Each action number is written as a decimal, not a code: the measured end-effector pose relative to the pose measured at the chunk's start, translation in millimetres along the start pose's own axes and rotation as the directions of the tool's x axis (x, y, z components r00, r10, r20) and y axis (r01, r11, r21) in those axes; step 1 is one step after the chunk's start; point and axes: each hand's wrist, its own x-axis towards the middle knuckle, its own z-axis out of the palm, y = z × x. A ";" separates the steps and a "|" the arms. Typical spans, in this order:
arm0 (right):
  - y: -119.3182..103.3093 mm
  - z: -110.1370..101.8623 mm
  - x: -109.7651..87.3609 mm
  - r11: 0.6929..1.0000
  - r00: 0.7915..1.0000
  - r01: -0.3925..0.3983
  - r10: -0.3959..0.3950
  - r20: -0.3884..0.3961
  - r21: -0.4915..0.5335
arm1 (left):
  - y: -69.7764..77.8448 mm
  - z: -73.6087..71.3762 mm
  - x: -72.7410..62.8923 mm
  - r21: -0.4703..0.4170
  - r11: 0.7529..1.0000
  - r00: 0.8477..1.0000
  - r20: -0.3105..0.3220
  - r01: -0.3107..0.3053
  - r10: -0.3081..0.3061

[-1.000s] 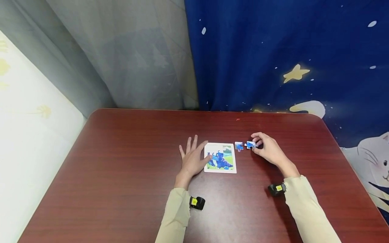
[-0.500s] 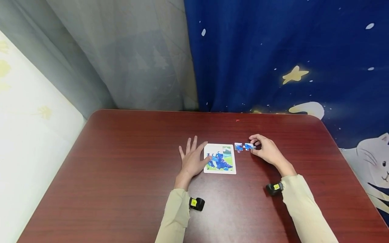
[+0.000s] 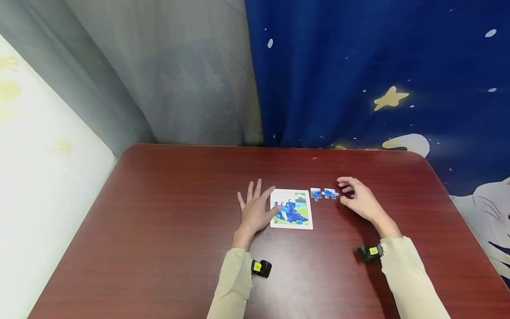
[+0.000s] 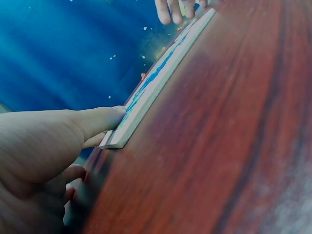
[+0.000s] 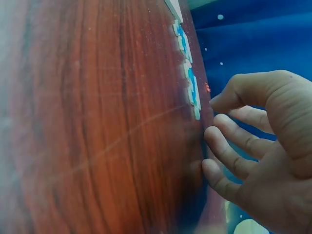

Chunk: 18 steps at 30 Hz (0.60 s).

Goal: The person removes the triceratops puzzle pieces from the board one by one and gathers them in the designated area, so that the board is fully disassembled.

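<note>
A square jigsaw puzzle board [image 3: 283,195] with a white frame lies on the table, showing a blue dinosaur picture with a bare white area at its upper left. My left hand [image 3: 255,215] rests at the board's left edge, fingers spread, its thumb on the board's face. In the left wrist view the thumb touches the top of the board [image 4: 165,80]. Two loose blue-and-white puzzle pieces, a left one [image 3: 316,193] and a right one [image 3: 330,193], lie in a row right of the board. Just right of them my right hand [image 3: 363,203] hovers, fingers loosely bent, holding nothing.
The reddish-brown wooden table [image 3: 179,212] extends around both hands. A small red mark [image 3: 314,158] shows near its far edge. Behind stand a grey curtain [image 3: 191,88] and a dark blue curtain [image 3: 318,79] with stars.
My right hand has let go of the right-hand puzzle piece and drawn slightly away to the right, after sliding the piece toward the other one. The left hand stays on the board.
</note>
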 end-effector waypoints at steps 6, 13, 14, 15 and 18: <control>-7.3 2.9 -9.5 0.994 0.995 0.084 -0.087 -0.041 -0.069 | -1.7 0.4 0.8 -0.005 1.000 1.000 -0.006 -0.012 0.012; -24.0 13.5 -16.4 0.990 0.992 0.123 -0.122 0.025 -0.065 | -0.5 0.3 0.5 -0.006 1.000 1.000 -0.005 -0.013 0.013; -27.6 15.5 -16.1 0.990 0.991 0.126 -0.124 0.039 -0.058 | -0.4 0.4 0.0 -0.005 1.000 1.000 -0.007 -0.010 0.010; -31.6 18.0 -15.6 0.990 0.990 0.132 -0.129 0.057 -0.052 | -0.6 0.6 -0.4 -0.003 1.000 1.000 -0.008 -0.007 0.007; -43.4 26.9 -13.4 0.988 0.982 0.153 -0.148 0.113 -0.033 | -1.3 1.5 -0.8 0.003 1.000 1.000 -0.016 -0.005 0.005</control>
